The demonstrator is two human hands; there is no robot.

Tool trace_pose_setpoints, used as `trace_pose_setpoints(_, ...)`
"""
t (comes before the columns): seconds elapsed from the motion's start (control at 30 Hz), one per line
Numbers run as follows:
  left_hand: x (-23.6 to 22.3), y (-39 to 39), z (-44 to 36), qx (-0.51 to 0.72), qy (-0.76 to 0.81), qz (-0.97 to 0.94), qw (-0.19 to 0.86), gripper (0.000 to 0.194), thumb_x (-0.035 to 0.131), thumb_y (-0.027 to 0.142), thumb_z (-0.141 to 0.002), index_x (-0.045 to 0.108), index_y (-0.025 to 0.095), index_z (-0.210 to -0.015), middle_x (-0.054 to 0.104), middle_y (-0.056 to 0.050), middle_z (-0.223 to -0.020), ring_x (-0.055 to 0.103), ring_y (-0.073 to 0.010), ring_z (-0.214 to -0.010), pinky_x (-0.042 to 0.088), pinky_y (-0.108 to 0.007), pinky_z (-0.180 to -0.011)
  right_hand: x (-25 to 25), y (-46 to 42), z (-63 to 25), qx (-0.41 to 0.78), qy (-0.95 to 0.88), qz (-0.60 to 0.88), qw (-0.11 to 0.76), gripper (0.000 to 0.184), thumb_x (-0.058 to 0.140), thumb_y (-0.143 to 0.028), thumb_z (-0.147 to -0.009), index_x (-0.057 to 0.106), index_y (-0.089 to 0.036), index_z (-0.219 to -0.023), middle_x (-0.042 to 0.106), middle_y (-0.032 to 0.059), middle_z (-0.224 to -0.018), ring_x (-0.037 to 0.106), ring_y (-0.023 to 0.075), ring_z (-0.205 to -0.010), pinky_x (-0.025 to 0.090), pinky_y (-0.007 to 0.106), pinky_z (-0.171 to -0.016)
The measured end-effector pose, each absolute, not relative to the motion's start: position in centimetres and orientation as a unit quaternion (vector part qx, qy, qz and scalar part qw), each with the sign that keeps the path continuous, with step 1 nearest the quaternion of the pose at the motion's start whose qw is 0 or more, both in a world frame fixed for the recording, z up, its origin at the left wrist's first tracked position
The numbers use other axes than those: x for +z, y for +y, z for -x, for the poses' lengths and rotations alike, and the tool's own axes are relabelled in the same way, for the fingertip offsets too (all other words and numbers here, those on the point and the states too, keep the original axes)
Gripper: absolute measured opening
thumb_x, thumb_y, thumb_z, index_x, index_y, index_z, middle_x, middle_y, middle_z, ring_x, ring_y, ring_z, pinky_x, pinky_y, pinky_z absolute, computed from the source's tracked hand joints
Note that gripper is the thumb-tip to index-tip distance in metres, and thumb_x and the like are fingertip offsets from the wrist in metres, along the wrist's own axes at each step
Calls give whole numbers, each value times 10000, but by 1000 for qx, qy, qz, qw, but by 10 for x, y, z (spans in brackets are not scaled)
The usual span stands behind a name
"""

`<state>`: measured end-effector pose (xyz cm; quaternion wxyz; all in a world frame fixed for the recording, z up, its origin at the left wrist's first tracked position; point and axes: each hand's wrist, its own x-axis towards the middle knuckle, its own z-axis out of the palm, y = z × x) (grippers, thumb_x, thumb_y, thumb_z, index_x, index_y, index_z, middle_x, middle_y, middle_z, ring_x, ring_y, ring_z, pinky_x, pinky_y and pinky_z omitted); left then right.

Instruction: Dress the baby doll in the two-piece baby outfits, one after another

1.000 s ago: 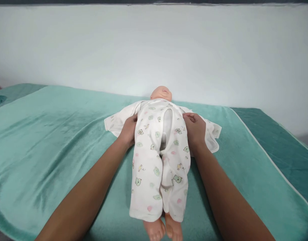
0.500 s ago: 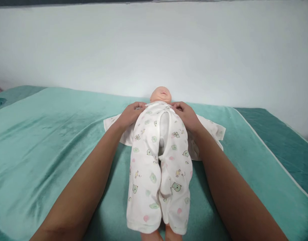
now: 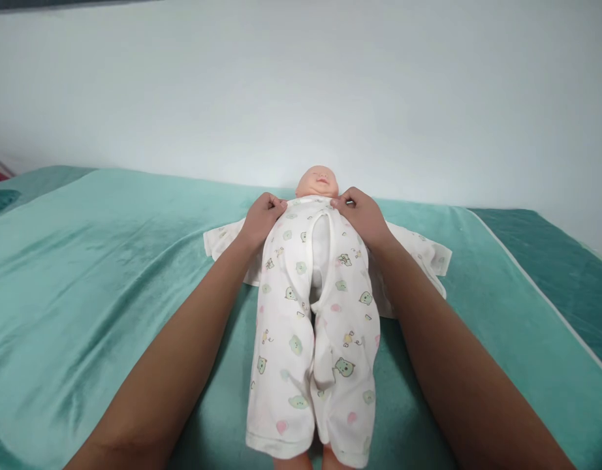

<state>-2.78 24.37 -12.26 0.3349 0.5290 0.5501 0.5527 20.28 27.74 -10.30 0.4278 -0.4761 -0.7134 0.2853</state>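
Observation:
A baby doll (image 3: 316, 181) lies on its back, its head at the far end and its feet towards me. White split-crotch baby pants (image 3: 286, 313) with printed green bears cover its legs and reach up to its chest. My left hand (image 3: 262, 219) pinches the waistband at the left, near the doll's shoulder. At the right, my right hand (image 3: 362, 219) pinches the same waistband. A white printed baby shirt (image 3: 421, 251) spreads out beneath, its sleeves showing past both of my forearms. The doll's arms are hidden.
A green plush blanket (image 3: 110, 261) with folds on its left side covers the surface. Darker green cloth (image 3: 550, 261) lies beyond its pale edging at the right. A white wall (image 3: 301, 85) rises just behind the doll's head.
Both hands have lifted slightly and their grip on the waistband shows more clearly. The waistband looks pulled a little further up the chest. My view has shifted slightly.

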Motion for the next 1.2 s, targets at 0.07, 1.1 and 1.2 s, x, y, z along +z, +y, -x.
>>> trace_pose_setpoints(0.07, -121, 240, 27, 538, 554, -546, 326, 164, 639, 347, -828, 563, 203, -807, 691, -37, -994, 610, -198, -985, 460, -342, -903, -105, 274, -204, 307, -713, 445, 447, 128, 622, -360, -854, 631, -232, -858, 720, 8, -962, 637, 206, -911, 472, 371, -878)
trace_pose_setpoints(1.1, -162, 100, 29, 384, 545, -710, 228, 483, 672, 407, -840, 632, 247, -1293, 628, -113, -1392, 551, -358, -1301, 383, -535, -1157, -154, 112, -239, 118, -885, 345, 289, 232, 546, -197, -905, 736, -228, -1035, 703, 139, -1087, 597, 336, -1114, 499, 522, -1007)
trace_pose_setpoints(1.2, -161, 105, 23, 475, 532, -623, 321, 420, 754, 398, -760, 690, 237, -1142, 684, -97, -1297, 540, -378, -1299, 342, -537, -1187, -154, 122, -228, 159, -838, 400, 336, 271, 563, -239, -896, 701, -223, -1128, 688, 146, -1169, 606, 345, -1161, 515, 527, -1005)
